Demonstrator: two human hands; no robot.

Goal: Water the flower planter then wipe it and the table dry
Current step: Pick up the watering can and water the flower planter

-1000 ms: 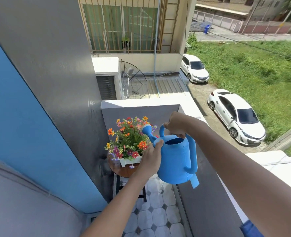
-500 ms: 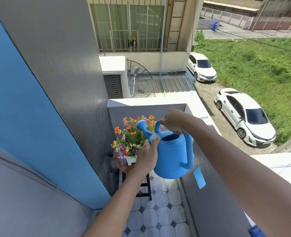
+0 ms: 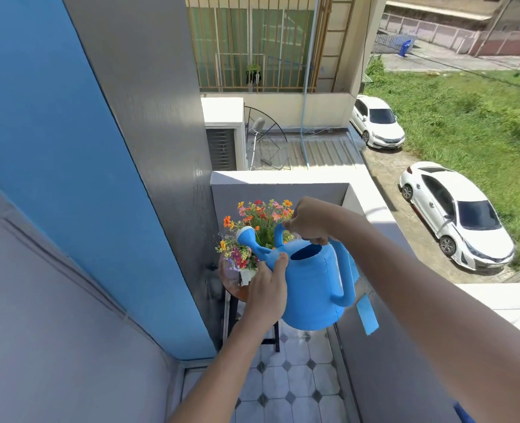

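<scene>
A blue watering can (image 3: 312, 288) hangs tilted over the flower planter (image 3: 248, 275), a white box full of orange, red and pink flowers (image 3: 260, 222). My right hand (image 3: 309, 221) grips the can's top handle. My left hand (image 3: 268, 290) presses against the can's front, at the base of the spout. The spout's rose (image 3: 245, 233) points left over the flowers. The planter stands on a small round brown table (image 3: 232, 286) with dark legs, mostly hidden behind my left hand and the can.
This is a narrow balcony with a tiled floor (image 3: 286, 389). A blue and grey wall (image 3: 100, 178) closes the left side, a grey parapet (image 3: 374, 346) the right and far side. A blue tag (image 3: 367, 315) dangles from the can. Below are parked white cars (image 3: 457, 215) and grass.
The can has tipped further forward and its spout has swung left over the flowers. Both hands keep their hold on it.
</scene>
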